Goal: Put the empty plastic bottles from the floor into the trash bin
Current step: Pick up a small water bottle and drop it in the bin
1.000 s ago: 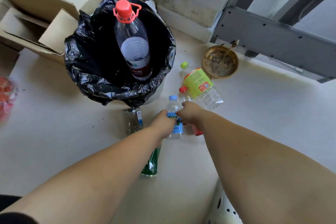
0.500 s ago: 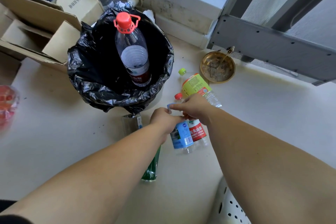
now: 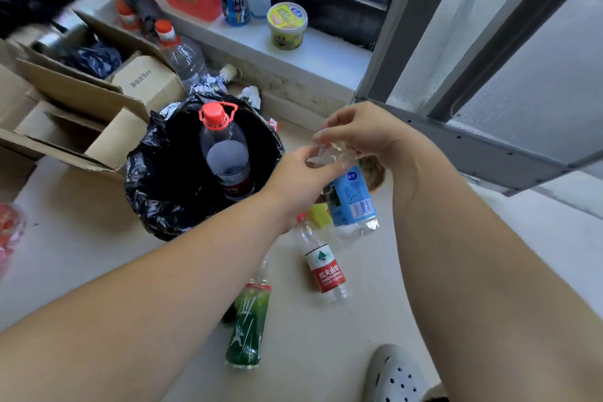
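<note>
A clear bottle with a blue label (image 3: 350, 197) hangs in the air just right of the trash bin (image 3: 156, 202), which is lined with a black bag. My left hand (image 3: 301, 174) and my right hand (image 3: 357, 134) both grip its crumpled upper part. A large bottle with a red cap (image 3: 225, 153) stands inside the bin. On the floor below my hands lie a red-labelled bottle (image 3: 323, 266), a green bottle (image 3: 248, 326) and a yellow-labelled bottle (image 3: 319, 215), mostly hidden behind the held one.
Open cardboard boxes (image 3: 98, 98) stand left of the bin. A window sill (image 3: 306, 46) at the back carries a yellow tub, a red jug and bottles. A grey metal frame (image 3: 489, 147) runs along the right. My perforated shoe (image 3: 396, 375) is at the bottom.
The blue-labelled bottle has been lifted off the floor by both hands and now hangs beside the bin's rim. The view has tilted up, showing the window sill.
</note>
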